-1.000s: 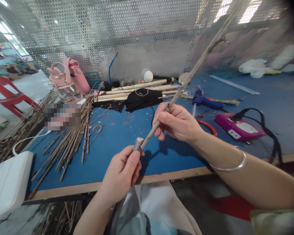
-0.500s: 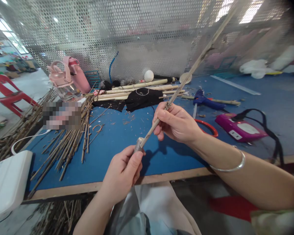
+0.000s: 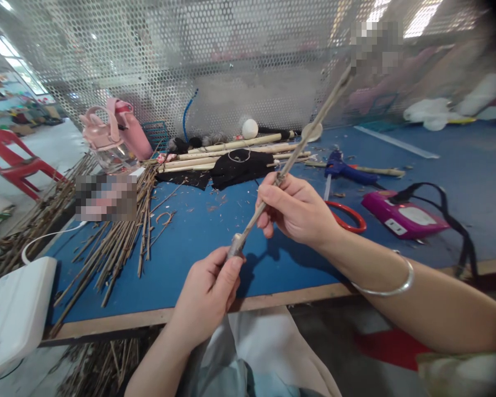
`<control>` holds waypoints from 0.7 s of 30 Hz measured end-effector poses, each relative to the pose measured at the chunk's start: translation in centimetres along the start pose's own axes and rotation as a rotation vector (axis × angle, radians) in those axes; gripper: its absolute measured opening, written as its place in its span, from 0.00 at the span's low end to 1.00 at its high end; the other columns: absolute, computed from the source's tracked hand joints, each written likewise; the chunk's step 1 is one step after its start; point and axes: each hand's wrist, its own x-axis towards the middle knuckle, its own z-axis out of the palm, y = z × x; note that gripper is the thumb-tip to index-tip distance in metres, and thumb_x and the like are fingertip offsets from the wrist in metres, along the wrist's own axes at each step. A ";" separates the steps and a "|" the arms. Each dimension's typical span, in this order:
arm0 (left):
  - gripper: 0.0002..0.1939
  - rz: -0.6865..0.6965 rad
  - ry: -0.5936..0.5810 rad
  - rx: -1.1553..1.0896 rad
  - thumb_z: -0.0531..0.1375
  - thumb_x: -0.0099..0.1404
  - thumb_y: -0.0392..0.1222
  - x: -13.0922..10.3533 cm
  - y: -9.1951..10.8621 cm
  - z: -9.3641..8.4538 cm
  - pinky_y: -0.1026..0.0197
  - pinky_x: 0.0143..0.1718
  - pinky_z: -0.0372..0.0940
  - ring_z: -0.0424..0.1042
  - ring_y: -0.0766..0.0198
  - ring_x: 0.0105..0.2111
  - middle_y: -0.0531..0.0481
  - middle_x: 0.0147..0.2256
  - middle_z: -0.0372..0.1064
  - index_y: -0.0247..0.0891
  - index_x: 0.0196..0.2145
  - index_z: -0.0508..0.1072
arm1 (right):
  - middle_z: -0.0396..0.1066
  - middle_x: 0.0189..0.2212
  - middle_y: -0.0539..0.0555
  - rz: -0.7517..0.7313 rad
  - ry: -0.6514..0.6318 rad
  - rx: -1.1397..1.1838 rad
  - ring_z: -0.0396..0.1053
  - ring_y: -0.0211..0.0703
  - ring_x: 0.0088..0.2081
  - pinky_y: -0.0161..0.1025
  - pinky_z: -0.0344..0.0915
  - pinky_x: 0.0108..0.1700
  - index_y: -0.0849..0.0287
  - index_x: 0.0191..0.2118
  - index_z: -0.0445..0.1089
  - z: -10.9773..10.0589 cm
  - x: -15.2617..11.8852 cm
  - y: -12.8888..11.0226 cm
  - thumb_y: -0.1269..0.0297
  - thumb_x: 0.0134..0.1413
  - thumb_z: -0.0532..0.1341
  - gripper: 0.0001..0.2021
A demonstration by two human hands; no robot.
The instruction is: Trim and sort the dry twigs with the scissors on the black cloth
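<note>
A long thin stick (image 3: 312,128) slants from the middle of the view to the upper right, where its far end is blurred out. My right hand (image 3: 297,209) pinches it near its lower part. The lower end of this stick meets a short thicker piece of stick (image 3: 235,246) at its top. My left hand (image 3: 209,289) is closed around that short piece, above the front edge of the blue table (image 3: 281,275). Fingers partly hide where the two pieces touch.
A bundle of twigs (image 3: 124,248) lies at the left, near a white box (image 3: 19,314). Black cloth (image 3: 243,168) and peeled sticks (image 3: 190,164) lie behind. On the right are a blue glue gun (image 3: 349,170), red ring (image 3: 357,225) and purple socket box (image 3: 403,215).
The far end of the long stick has tilted slightly to the left and down. Both hands keep their hold, nearly in the same place.
</note>
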 end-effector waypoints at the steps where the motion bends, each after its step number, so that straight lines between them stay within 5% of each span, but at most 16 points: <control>1: 0.17 0.002 -0.001 0.003 0.51 0.64 0.55 0.0 0.0 0.0 0.72 0.13 0.45 0.49 0.76 0.13 0.62 0.15 0.51 0.36 0.35 0.65 | 0.68 0.15 0.44 0.024 0.020 0.011 0.64 0.32 0.13 0.28 0.62 0.14 0.58 0.29 0.58 0.0 0.2 0.1 0.54 0.49 0.62 0.15; 6: 0.17 0.007 0.000 0.019 0.51 0.64 0.55 0.0 0.0 0.1 0.72 0.13 0.45 0.48 0.76 0.13 0.62 0.15 0.51 0.36 0.34 0.64 | 0.67 0.13 0.43 0.015 0.124 0.068 0.62 0.32 0.11 0.27 0.60 0.12 0.57 0.27 0.57 -0.1 0.7 -0.2 0.53 0.48 0.62 0.16; 13: 0.17 0.008 -0.008 0.018 0.51 0.64 0.55 0.0 0.0 0.1 0.72 0.14 0.45 0.49 0.76 0.14 0.62 0.15 0.51 0.36 0.35 0.65 | 0.68 0.15 0.45 -0.041 -0.028 -0.050 0.62 0.31 0.13 0.28 0.61 0.14 0.58 0.26 0.59 -0.2 0.4 -0.1 0.54 0.50 0.62 0.15; 21: 0.18 0.016 -0.002 -0.014 0.50 0.64 0.56 0.1 -0.2 0.1 0.72 0.13 0.45 0.48 0.76 0.13 0.62 0.15 0.51 0.36 0.33 0.64 | 0.66 0.13 0.44 0.013 0.086 -0.154 0.61 0.31 0.13 0.28 0.59 0.15 0.59 0.27 0.59 -0.7 1.1 1.0 0.51 0.49 0.61 0.16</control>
